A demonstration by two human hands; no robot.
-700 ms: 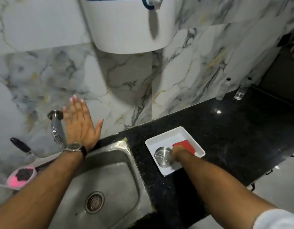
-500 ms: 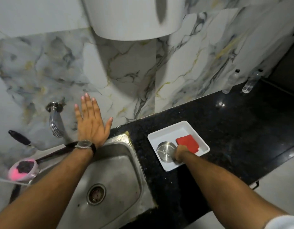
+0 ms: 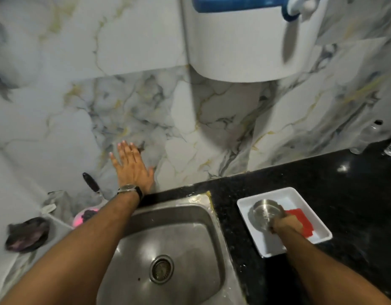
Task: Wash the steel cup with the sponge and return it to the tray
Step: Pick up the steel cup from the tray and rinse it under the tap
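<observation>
The steel cup (image 3: pixel 263 213) is tilted in the white tray (image 3: pixel 269 247) on the black counter, its open mouth facing me. My right hand (image 3: pixel 287 224) grips the cup's right rim. A red sponge (image 3: pixel 303 220) lies flat in the tray, partly hidden behind that hand. My left hand (image 3: pixel 132 167) is spread open, fingers apart, flat against the marble wall behind the sink, with a watch on its wrist.
A steel sink (image 3: pixel 168 249) with a round drain (image 3: pixel 161 269) lies between my arms. A pink bowl (image 3: pixel 82 216) and a dark scrubber (image 3: pixel 27 234) sit left of it. A white and blue water purifier (image 3: pixel 245 36) hangs on the wall. Clear bottles (image 3: pixel 366 137) stand at the far right.
My right hand has closed on the cup and tipped it up in the tray. The camera has shifted left and the tap is out of sight behind my left arm.
</observation>
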